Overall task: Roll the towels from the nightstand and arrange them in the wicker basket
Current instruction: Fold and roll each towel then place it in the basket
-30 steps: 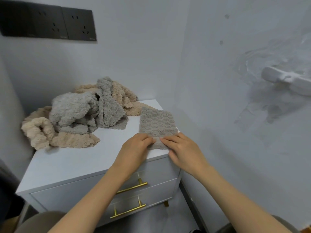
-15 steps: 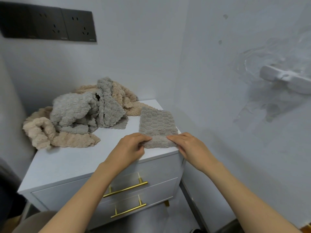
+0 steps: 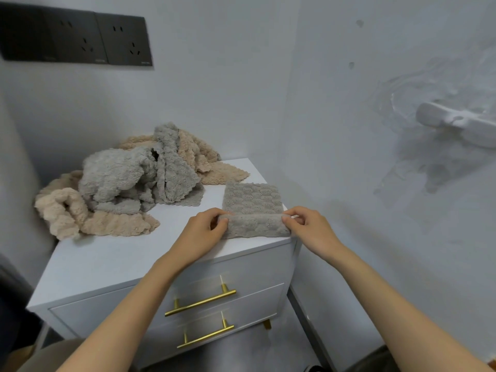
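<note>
A small grey towel [image 3: 252, 200] lies flat on the front right corner of the white nightstand [image 3: 112, 259]. Its near edge is turned up into a short roll. My left hand [image 3: 204, 232] pinches the left end of that roll and my right hand [image 3: 308, 226] pinches the right end. A loose heap of grey and beige towels [image 3: 126, 183] sits at the back left of the nightstand top. No wicker basket is in view.
Walls close in behind and to the right of the nightstand. Two drawers with gold handles [image 3: 201, 302] face me. A dark socket panel [image 3: 77, 38] hangs on the back wall, and a white fixture [image 3: 456, 122] sticks out from the right wall.
My hands have moved apart to the towel's two near corners, and the near edge has been folded over into the start of a roll.
</note>
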